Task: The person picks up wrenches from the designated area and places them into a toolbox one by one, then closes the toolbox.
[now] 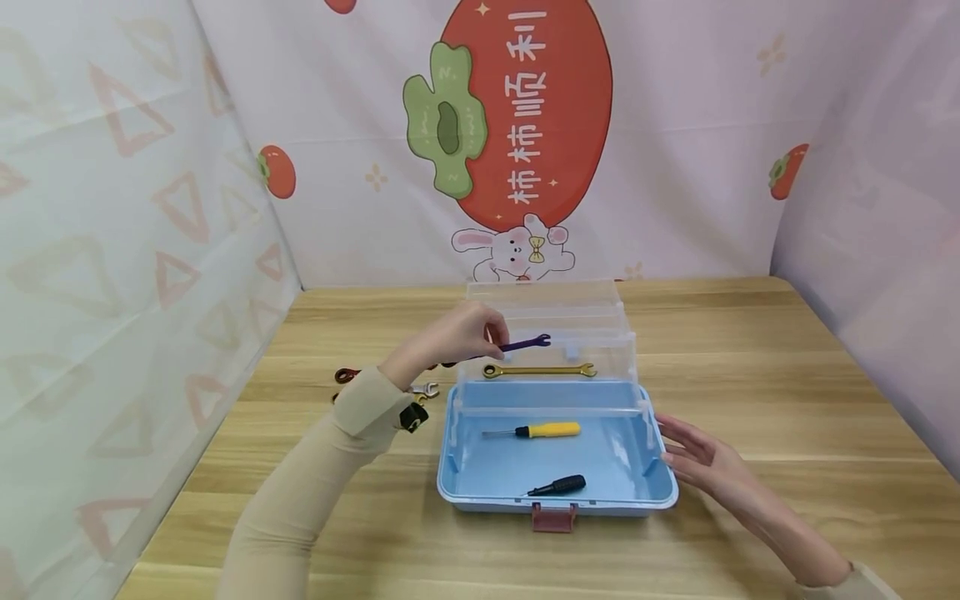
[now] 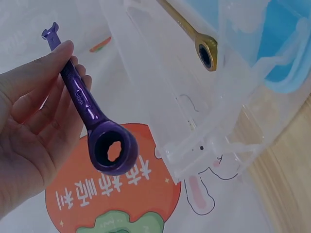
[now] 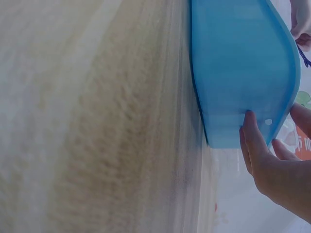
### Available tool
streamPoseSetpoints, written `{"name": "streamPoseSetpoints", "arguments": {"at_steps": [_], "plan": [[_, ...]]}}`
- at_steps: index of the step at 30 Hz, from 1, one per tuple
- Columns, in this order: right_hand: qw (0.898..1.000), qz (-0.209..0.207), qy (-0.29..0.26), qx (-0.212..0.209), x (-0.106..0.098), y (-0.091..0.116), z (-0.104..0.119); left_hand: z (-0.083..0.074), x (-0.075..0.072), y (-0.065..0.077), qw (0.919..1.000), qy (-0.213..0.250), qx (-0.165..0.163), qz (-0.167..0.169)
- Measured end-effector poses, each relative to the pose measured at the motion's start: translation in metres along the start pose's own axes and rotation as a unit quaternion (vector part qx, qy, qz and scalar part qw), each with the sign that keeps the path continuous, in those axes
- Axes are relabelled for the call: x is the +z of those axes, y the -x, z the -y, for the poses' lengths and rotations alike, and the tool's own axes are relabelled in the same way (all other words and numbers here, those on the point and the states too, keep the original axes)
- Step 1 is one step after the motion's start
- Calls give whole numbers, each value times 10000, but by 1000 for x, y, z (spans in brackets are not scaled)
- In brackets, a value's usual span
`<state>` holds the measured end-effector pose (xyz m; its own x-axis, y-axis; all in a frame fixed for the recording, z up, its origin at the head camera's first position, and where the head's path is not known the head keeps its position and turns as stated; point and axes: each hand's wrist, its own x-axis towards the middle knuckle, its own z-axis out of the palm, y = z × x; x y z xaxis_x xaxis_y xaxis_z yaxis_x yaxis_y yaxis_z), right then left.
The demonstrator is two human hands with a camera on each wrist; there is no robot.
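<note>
My left hand [image 1: 471,332] pinches a purple ratchet wrench [image 2: 80,94] between thumb and fingers, above the clear raised tray [image 1: 551,408] of a blue toolbox [image 1: 611,446]. In the left wrist view its ring end points away from the palm and the open end sticks out past the thumb. A gold ratchet wrench [image 1: 540,370] lies in the clear tray part below it. My right hand [image 1: 708,462] touches the toolbox's right side with extended fingers, the thumb near the rim. Inside the box lie a yellow-handled screwdriver [image 1: 553,430] and a black-handled screwdriver [image 1: 564,485].
Left of the toolbox, partly hidden by my left forearm, several more wrenches lie on the wooden table [image 1: 787,375], among them a red one [image 1: 347,375] and a silver one [image 1: 429,389]. A pinkish latch [image 1: 553,518] hangs at the box's front. Printed cloth walls surround the table.
</note>
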<state>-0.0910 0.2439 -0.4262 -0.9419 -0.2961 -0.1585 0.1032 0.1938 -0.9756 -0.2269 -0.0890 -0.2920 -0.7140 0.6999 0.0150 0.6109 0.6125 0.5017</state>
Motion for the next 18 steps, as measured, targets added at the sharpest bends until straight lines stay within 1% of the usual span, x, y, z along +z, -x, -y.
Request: {"name": "streamPoseSetpoints", "arguments": {"at_steps": [3, 5, 8, 13, 18], "plan": [[10000, 5, -38, 45, 1, 0, 1, -3, 6, -8, 9997, -29, 171, 189], [10000, 19, -1, 35, 1, 0, 1, -5, 10, -13, 9993, -92, 228, 267], [9999, -9, -27, 120, 1, 0, 1, -7, 16, -20, 9990, -161, 244, 342], [10000, 25, -54, -23, 1, 0, 0, -11, 25, -28, 9979, -242, 187, 569], [10000, 14, -81, -29, 1, -1, 0, -11, 33, -32, 9960, -455, 215, 736]]}}
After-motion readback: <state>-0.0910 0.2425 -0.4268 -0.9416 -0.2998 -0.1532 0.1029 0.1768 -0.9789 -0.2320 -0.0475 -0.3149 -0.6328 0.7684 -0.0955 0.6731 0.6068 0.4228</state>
